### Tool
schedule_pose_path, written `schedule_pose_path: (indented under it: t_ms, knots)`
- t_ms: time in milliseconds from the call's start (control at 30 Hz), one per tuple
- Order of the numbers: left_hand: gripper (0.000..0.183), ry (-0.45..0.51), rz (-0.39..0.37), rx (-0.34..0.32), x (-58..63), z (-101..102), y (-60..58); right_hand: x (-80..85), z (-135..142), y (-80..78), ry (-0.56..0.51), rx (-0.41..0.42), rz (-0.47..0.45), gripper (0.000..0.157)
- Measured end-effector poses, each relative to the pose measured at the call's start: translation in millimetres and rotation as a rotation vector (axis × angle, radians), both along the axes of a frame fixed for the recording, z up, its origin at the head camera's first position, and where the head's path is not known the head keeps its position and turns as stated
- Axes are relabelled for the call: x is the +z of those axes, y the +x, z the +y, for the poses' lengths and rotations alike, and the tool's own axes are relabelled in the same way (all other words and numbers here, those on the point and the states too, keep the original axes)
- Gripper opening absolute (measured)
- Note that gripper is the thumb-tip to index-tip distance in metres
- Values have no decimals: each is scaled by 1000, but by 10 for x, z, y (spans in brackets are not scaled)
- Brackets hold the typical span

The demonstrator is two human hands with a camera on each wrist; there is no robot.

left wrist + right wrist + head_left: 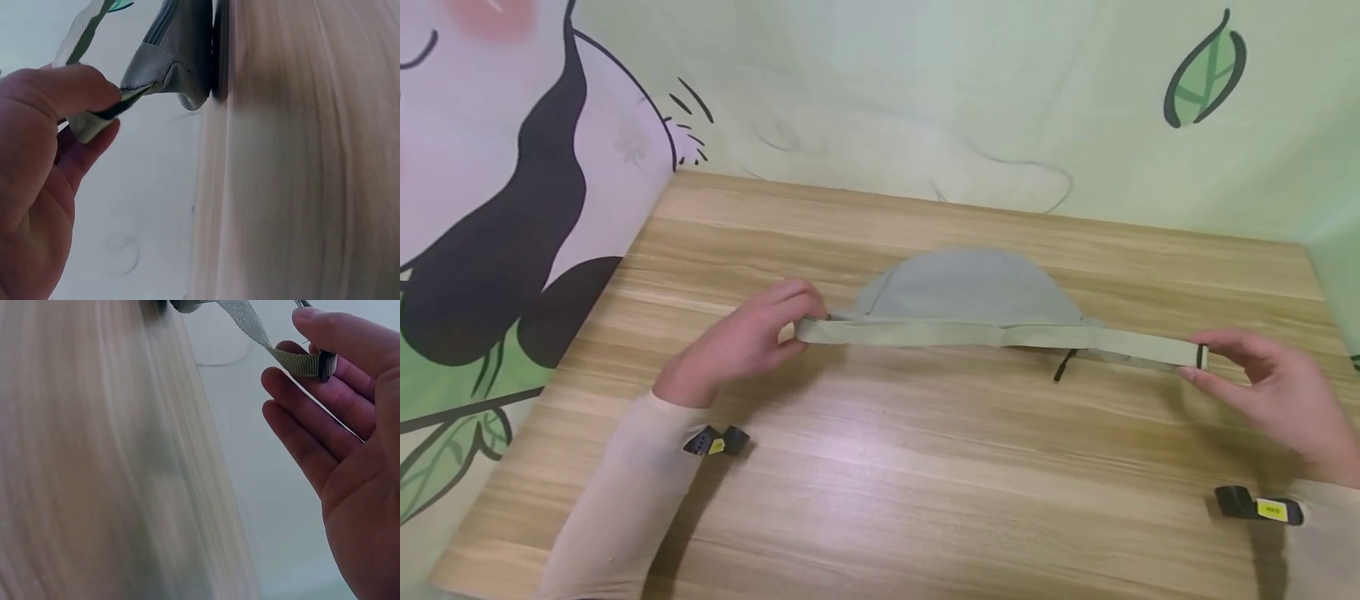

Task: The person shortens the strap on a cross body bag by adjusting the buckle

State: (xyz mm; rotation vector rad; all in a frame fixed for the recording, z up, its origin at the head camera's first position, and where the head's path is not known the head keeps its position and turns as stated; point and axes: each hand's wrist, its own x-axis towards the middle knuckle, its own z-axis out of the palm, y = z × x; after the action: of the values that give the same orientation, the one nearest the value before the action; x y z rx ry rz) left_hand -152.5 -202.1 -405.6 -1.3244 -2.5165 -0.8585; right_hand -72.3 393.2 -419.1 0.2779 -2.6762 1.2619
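Note:
A grey half-round waist bag (970, 287) stands on the table with its pale green strap (925, 335) stretched across the side facing me. My left hand (752, 333) pinches the strap's folded left end between thumb and fingers, close to the bag's corner (165, 65) in the left wrist view. On the other side my right hand (1277, 383) holds the strap's far right end, thumb below and fingers above, beside a black slider (1201, 356). In the right wrist view the webbing (247, 322) runs from the bag to the fingers. A dark zipper pull (1063, 365) hangs below the strap.
The wooden table (880, 500) reaches back to a pale green wall covering (865, 100) with printed leaves. A large panda print (490, 208) covers the left side. Small black cameras (1255, 506) sit at both wrists.

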Motion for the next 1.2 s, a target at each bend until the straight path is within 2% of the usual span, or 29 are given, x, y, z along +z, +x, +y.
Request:
schedule_pose_path:
  t_ms: [133, 267, 433, 633, 767, 833, 967, 1033, 1200]
  knots:
    - [39, 27, 45, -27, -17, -24, 12, -29, -19, 24, 9, -13, -25, 39]
    - [40, 10, 80, -20, -38, -80, 41, -47, -43, 33, 43, -27, -63, 38]
    - [41, -40, 87, 21, -30, -119, 51, -51, -59, -7, 107, -2, -42, 38]
    - [41, -86, 86, 77, 5, -128, 1, -27, -98, -62, 223, -59, -79, 39]
    - [39, -84, 70, 139, 12, -127, -72, 2, -193, -155, 266, -78, -34, 41]
    - [38, -89, 59, 162, 2, -119, -114, 1, -277, -230, 267, -42, 36, 41]
    - [35, -162, 23, 167, -34, -98, -175, -29, -438, -342, 288, 100, 145, 44]
    - [34, -217, 0, 154, -55, -89, -191, -55, -478, -343, 318, 146, 148, 46]
    - [32, -313, -26, 143, -93, -103, -182, -119, -485, -254, 357, 180, 93, 48]
